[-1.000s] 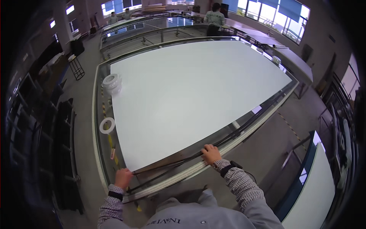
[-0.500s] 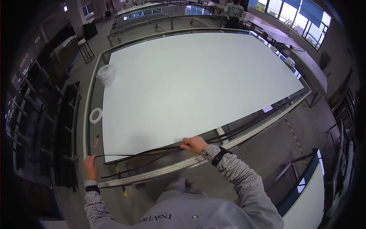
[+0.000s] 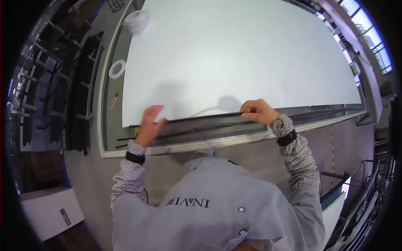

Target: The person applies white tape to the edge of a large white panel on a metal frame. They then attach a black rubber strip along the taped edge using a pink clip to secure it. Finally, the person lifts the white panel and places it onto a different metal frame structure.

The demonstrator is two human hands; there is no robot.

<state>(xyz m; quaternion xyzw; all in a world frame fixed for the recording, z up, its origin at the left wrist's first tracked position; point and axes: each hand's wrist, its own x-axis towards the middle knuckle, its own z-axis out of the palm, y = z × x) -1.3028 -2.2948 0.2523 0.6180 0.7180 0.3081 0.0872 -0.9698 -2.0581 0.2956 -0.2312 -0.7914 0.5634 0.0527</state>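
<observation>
A large white sheet [image 3: 238, 58] lies flat on the glass-topped work table. Along its near edge runs a thin black strip [image 3: 201, 116]. My right hand [image 3: 260, 112] pinches this strip between thumb and fingers near the middle of the edge. Further left, my left hand [image 3: 149, 126] is over the sheet's near left corner, its thumb and fingers apart, next to the strip. Whether its fingertips touch the strip, I cannot tell. More dark strips [image 3: 194, 131] lie between the sheet and the table's near rim [image 3: 180, 147], which bears a pale marked scale.
On the table's left margin are a small red-handled tool [image 3: 114, 101], a white ring-shaped roll [image 3: 117, 69] and a stack of clear-white rolls [image 3: 137, 21]. Racks with dark lengths [image 3: 81, 96] stand left. A white box [image 3: 52, 213] is at lower left, a panel [image 3: 333, 211] at lower right.
My view has tilted downward. My left hand has come off the strip's left end and moved right, its fingers spreading. The strip now lies straighter along the sheet's edge, still in my right hand.
</observation>
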